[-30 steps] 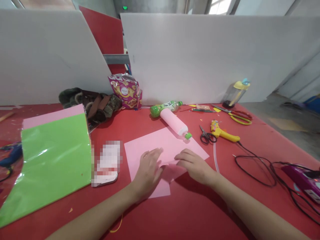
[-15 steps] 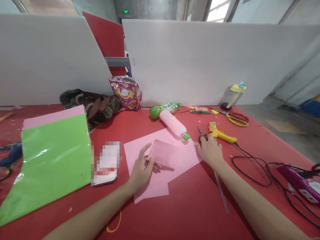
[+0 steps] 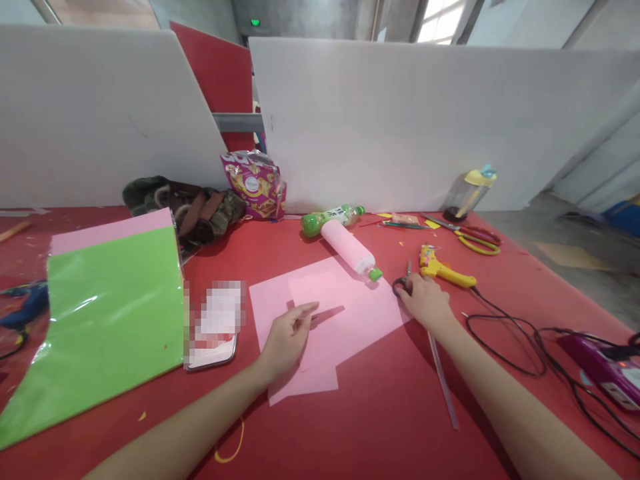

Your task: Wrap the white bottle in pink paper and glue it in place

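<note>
My left hand [image 3: 289, 337] has its thumb and fingers pinched on a small piece of pink paper [image 3: 313, 291], which blends into the larger pink sheet [image 3: 367, 310] below it. My right hand [image 3: 426, 301] is at the right edge of that sheet, its fingers closed on small dark-handled scissors [image 3: 400, 287] with the blades pointing away from me. Part of the scissors is hidden under the fingers. Beyond the sheet lies a bottle wrapped in pink paper [image 3: 347, 248] with a green cap, touching a green bottle [image 3: 330, 220].
A yellow glue gun [image 3: 447, 272] with a black cord lies right of my right hand, near larger scissors [image 3: 477, 240]. A purple power strip [image 3: 600, 370] sits far right. Left are a phone [image 3: 213, 360] and a green sheet pack [image 3: 115, 320]. White boards [image 3: 390, 127] stand behind.
The small pink paper in my left hand has tilted, its shadow narrowing. My right hand has shifted slightly right, and the scissors have turned with it.
</note>
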`<state>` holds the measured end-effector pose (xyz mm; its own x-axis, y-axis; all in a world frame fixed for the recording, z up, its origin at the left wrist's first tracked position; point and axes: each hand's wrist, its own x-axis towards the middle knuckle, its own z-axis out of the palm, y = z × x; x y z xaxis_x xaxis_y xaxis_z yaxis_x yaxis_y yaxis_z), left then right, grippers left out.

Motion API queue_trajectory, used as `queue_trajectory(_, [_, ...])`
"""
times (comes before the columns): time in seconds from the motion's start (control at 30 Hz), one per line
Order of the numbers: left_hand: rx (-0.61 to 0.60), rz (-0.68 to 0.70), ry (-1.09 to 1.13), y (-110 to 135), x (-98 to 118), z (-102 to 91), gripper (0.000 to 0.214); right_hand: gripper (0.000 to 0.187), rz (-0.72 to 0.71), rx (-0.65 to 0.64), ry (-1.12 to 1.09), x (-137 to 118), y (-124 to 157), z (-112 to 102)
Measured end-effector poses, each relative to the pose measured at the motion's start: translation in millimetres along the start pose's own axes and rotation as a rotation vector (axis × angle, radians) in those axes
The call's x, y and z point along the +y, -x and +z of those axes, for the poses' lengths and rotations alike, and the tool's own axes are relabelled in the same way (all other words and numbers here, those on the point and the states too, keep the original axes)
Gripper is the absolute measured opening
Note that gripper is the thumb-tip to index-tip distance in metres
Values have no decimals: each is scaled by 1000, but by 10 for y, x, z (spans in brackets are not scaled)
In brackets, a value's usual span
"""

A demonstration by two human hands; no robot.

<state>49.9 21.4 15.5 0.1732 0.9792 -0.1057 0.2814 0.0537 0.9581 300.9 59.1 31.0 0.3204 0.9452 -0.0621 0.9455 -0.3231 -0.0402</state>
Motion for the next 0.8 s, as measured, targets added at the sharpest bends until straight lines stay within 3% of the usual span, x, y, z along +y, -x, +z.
queue_trajectory(0.23, [-23, 51, -186, -21, -40, -1, 32, 22, 19, -68, 8, -1, 13, -73])
queue_trajectory(0.67, [25, 4, -97, -7, -44, -10, 28, 22, -81, -38, 119, -49, 88, -31])
queue_trajectory(0.8, [51, -11, -69, 5, -23, -5, 27, 23, -78, 26, 144, -57, 109, -16])
